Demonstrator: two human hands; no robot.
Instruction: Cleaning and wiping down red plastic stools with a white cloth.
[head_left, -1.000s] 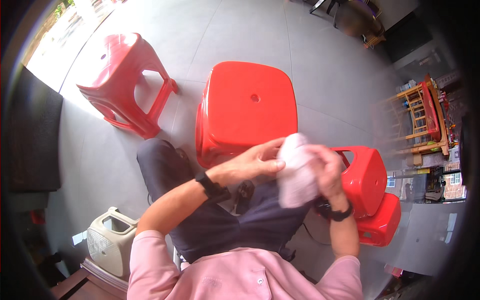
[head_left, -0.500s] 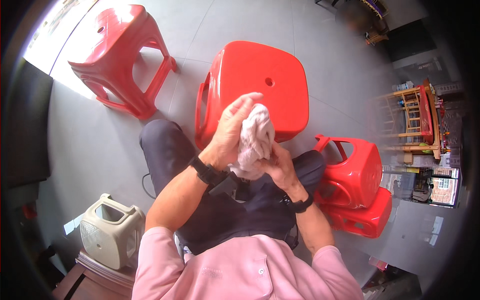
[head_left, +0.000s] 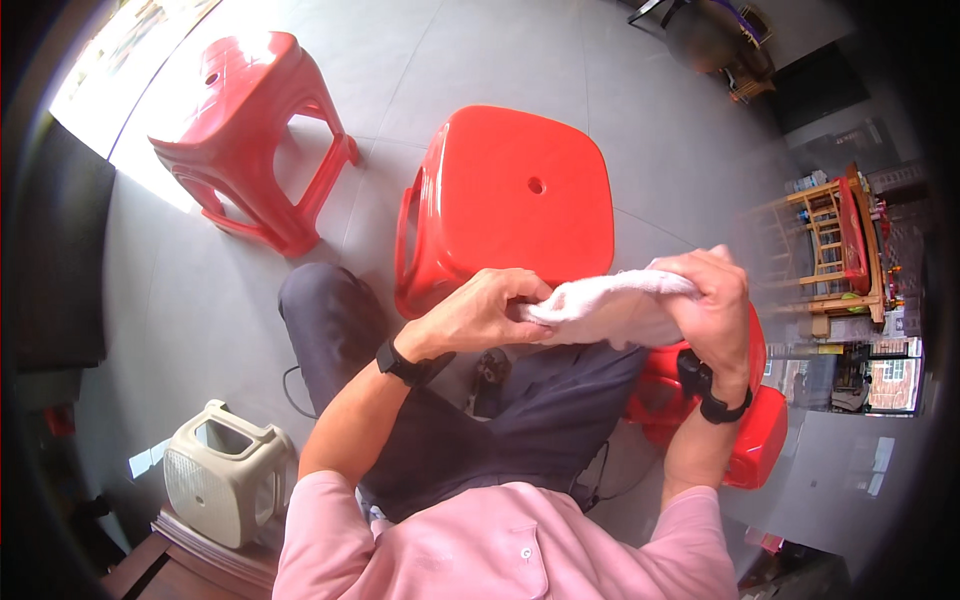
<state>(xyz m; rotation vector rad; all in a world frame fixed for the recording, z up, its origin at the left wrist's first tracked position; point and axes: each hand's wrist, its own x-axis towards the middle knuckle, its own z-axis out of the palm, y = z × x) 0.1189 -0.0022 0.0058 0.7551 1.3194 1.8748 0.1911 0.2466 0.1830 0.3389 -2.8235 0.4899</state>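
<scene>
While the left hand (head_left: 484, 312) pinches one end of the pale cloth (head_left: 618, 308) between thumb and fingers and the right hand (head_left: 712, 300) closes around the other, the cloth hangs in the air by the near right corner of the red stool (head_left: 525, 190). A thin left pinch could let that end slip under a tug. No brand or writing is readable.
</scene>
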